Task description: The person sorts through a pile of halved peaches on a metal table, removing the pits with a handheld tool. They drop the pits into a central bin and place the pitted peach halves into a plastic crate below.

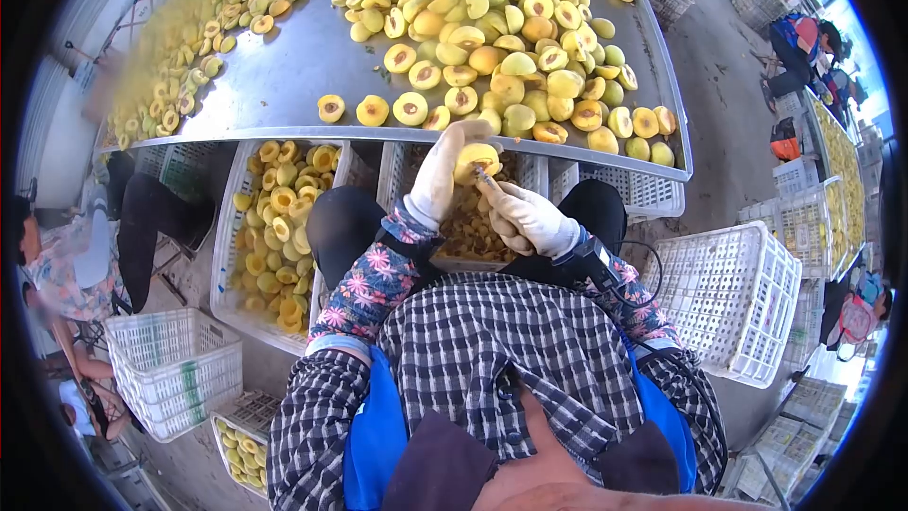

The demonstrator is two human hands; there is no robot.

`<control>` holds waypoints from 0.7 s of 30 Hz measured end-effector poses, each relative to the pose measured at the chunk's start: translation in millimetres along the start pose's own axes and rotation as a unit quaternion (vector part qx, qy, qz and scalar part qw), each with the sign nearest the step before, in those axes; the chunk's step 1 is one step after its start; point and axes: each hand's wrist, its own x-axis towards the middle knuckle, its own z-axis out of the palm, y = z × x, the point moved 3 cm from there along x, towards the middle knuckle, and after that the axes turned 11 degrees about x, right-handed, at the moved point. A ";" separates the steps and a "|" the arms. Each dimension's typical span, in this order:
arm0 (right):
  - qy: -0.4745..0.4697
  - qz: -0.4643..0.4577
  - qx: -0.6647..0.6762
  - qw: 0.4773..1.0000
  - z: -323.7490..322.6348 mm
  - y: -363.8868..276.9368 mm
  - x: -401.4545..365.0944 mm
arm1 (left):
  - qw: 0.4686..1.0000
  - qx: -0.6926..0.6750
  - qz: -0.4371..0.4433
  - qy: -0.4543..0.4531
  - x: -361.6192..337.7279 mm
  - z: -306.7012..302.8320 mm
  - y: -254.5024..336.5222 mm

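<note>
Concrete floor (705, 95) ran around a metal table (284, 95) whose top bore halves (501, 47) of yellow-green fruit, densest toward the right and spread in a looser band along the left. Left crate (260, 333), white, beside the wearer's left knee: well filled with cut halves, many with the hollow facing up. Middle crate (537, 175), between the knees: brownish small pieces, partly masked by hands and legs; their nature could not be made out. Low crate (252, 411) at lower left: more halves, its near side cut off by the sleeve (317, 426). White crate (175, 374) just above it: lattice walls, green marks on one side. Right crate (728, 303): tilted, lattice toward the camera; whether on its side or upturned, unclear. Another crate (636, 191) was partly hidden under the table's right end. Left hand (437, 170), pale-gloved: fingers and thumb clamped on one half (475, 161), held just off the table's near edge, cut face with a dark center toward the wearer. Right hand (532, 220), gloved likewise: fingers closed together on a thin tool (486, 176), tip at that dark center; handle covered by the glove, type undetermined. Co-workers at left (76, 255) and right (799, 52) were distorted by the lens edge; their hands could not be read. Upper-left halves were blurred.
</note>
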 end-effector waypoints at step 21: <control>-0.135 0.117 0.209 0.961 0.9 16.1 -8.0 | 0.996 -0.030 0.075 0.031 -8.8 -7.7 -15.4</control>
